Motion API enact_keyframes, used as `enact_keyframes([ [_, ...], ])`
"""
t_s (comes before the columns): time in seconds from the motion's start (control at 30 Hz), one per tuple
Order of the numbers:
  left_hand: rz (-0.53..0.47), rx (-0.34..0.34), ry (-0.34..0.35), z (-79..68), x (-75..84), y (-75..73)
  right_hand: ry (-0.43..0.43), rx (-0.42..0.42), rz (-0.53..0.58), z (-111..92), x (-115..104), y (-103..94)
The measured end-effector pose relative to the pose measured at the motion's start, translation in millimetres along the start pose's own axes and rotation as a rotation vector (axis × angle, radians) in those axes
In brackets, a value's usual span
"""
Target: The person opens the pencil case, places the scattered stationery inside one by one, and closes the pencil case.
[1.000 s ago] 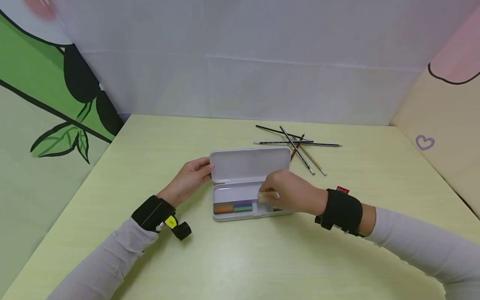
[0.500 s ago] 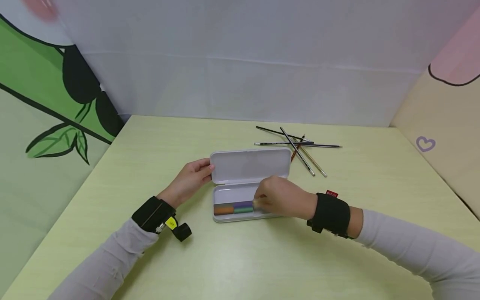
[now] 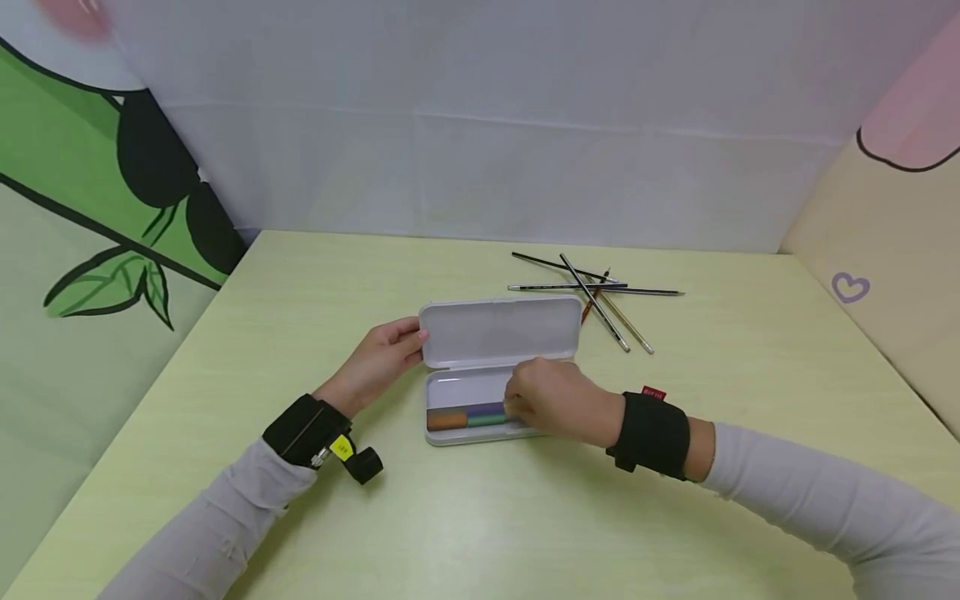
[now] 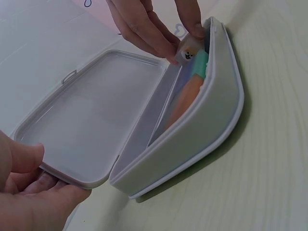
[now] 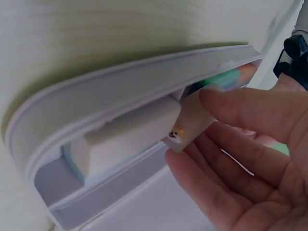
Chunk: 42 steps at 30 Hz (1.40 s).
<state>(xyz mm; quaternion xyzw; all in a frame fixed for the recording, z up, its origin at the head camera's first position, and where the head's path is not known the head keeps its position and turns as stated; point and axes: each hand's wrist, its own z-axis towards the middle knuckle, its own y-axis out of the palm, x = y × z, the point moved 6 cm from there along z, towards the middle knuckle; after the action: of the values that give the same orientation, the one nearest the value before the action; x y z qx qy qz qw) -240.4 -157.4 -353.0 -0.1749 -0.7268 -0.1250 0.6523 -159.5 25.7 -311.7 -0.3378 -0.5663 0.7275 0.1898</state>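
A white pencil case point(image 3: 498, 333) lies on the table with its lid raised. My left hand point(image 3: 381, 358) grips the lid's left edge between thumb and fingers, as the left wrist view point(image 4: 43, 187) confirms. Inside the case, my right hand point(image 3: 562, 400) pinches a small pale block printed with a dog's face point(image 5: 185, 126). In the left wrist view, that block point(image 4: 190, 50) is at the end of an orange and green stick point(image 4: 185, 98). A white block point(image 5: 130, 127), resembling an eraser, lies in the case near my right fingers. My right hand hides part of the case in the head view.
Several pencils point(image 3: 600, 308) lie crossed in a loose pile behind the case's right end. A white sheet point(image 3: 480, 175) rises behind the table point(image 3: 450, 517), and painted panels stand to the left point(image 3: 90, 375) and right point(image 3: 885, 217).
My right hand has moved left and slightly down within the case, bringing the small pale block close to the orange and green stick. My left hand keeps hold of the lid.
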Motion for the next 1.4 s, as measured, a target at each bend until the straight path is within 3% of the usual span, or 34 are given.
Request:
enact_keyframes([
  [0.33,-0.011,0.003,0.015,-3.6,4.0,2.1,-0.014,0.005,0.039,-3.3,0.3,4.1],
  [0.83,0.004,0.018,0.008,-7.0,4.6,2.2,-0.074,0.005,0.011,-6.9,-0.4,5.3],
  [1.03,-0.003,0.015,0.012,-6.0,2.7,2.9,-0.073,0.011,0.096,-11.7,6.9,3.1],
  [1.2,0.000,0.024,-0.001,-5.9,0.9,3.0,-0.016,0.143,0.111,-15.9,22.6,-24.6],
  [1.3,0.004,0.033,-0.005,-5.1,0.3,1.6,-0.004,0.309,0.084,-15.5,40.3,-52.3],
  [1.4,-0.006,0.026,0.006,-3.9,0.5,0.9,0.063,0.462,0.045,-16.7,67.6,-74.8],
])
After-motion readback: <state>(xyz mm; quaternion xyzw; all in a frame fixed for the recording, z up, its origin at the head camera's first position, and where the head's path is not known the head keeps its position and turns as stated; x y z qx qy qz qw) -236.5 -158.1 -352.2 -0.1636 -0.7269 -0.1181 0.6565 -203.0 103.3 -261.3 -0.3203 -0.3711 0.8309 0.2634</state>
